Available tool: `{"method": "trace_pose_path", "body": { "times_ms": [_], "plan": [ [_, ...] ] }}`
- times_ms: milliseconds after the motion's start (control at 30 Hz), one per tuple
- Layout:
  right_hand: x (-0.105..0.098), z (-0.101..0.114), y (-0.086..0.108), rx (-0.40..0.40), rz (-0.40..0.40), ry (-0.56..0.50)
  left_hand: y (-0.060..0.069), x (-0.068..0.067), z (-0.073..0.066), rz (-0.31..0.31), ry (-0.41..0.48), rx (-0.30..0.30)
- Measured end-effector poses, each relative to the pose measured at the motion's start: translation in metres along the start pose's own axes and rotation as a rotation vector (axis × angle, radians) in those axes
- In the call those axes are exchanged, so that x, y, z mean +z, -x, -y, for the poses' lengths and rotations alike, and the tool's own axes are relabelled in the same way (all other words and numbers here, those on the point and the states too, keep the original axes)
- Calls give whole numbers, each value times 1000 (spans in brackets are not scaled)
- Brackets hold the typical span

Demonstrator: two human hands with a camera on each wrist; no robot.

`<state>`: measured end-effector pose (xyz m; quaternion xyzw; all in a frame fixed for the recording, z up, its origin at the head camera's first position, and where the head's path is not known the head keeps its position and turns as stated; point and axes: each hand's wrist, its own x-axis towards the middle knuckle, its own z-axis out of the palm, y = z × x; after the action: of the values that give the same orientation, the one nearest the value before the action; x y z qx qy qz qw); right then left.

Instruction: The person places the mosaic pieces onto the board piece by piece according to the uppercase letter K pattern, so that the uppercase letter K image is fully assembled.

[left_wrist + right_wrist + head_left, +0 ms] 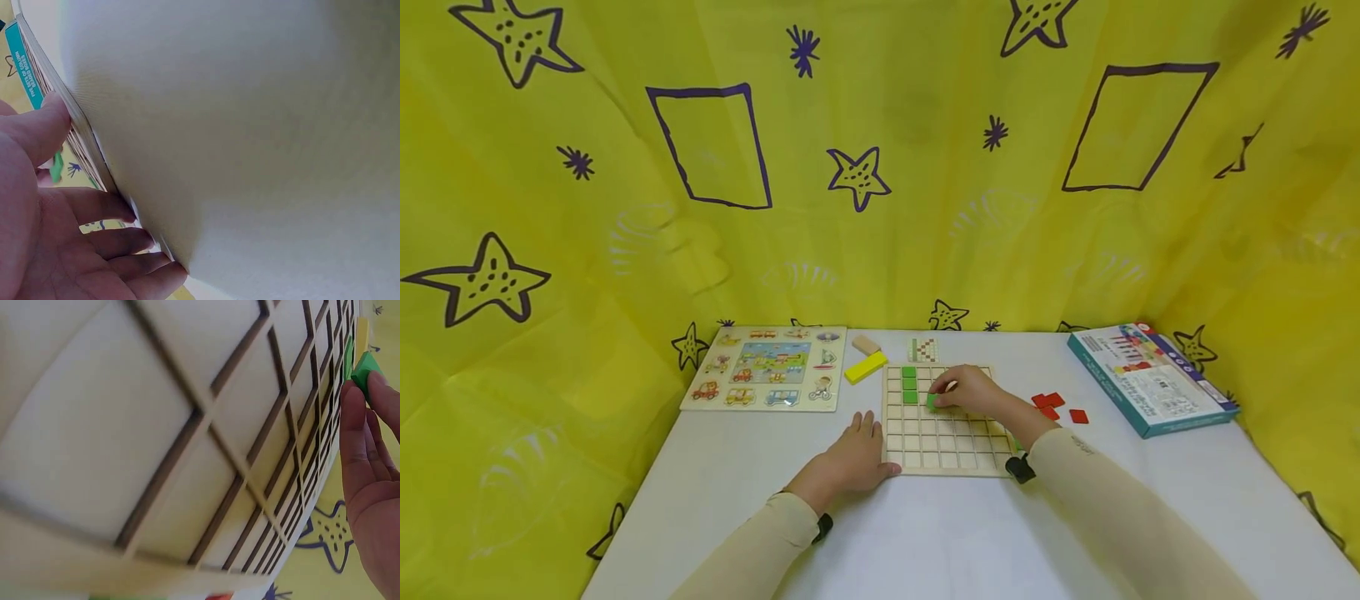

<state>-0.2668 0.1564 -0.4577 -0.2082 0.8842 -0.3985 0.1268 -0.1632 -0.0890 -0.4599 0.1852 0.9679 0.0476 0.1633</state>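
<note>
A wooden grid board [950,460] lies flat on the white table. Several green square tiles [910,384] fill a short column near its upper left. Between thumb and fingertips, my right hand [972,392] pinches another green tile [364,367] over the board, to the right of that column. The right wrist view shows this tile tilted. My left hand [854,458] rests on the table at the board's left edge, its thumb touching the lower left corner. In the left wrist view the fingers [119,240] are extended along the board's side.
Loose red tiles [1049,402] lie right of the board. Behind it are a small patterned card [922,349], a yellow block [865,367] and a plain wooden block [866,344]. A picture puzzle board [782,335] stands left; a teal-edged box [1153,379] lies right. Yellow curtains surround the table.
</note>
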Motion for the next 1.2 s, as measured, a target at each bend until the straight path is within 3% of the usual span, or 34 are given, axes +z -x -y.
{"method": "trace_pose_path", "body": {
  "times_ms": [567,833,1200],
  "plan": [
    [28,19,-21,-24,66,54,-1,0,0,-3,-19,8],
    [36,22,-20,-13,33,160,-2,2,0,0,-15,6],
    [39,22,-20,3,12,164,-2,1,0,-1,-30,5]
  ]
}}
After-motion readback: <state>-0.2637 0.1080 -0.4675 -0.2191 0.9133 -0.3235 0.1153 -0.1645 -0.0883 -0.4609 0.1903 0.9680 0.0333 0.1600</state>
